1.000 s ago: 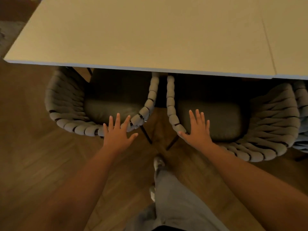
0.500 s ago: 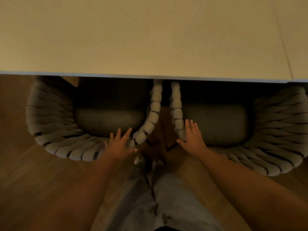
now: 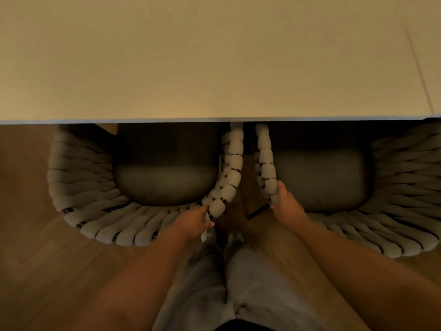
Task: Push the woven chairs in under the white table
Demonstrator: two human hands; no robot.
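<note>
Two woven chairs part-way under the white table, a hand on each.

White table (image 3: 214,56): near edge runs across the view. Left woven chair (image 3: 100,211) and right woven chair (image 3: 393,223) sit side by side at that edge, seat fronts under it, curved backs out over the wood floor (image 3: 28,259). Left hand (image 3: 191,222) curls round the left chair's rope rim at its inner end; right hand (image 3: 287,204) grips the right chair's inner rim (fingers wrapped, tips hidden). Grey trousers (image 3: 250,295) stand between the chairs.
</note>
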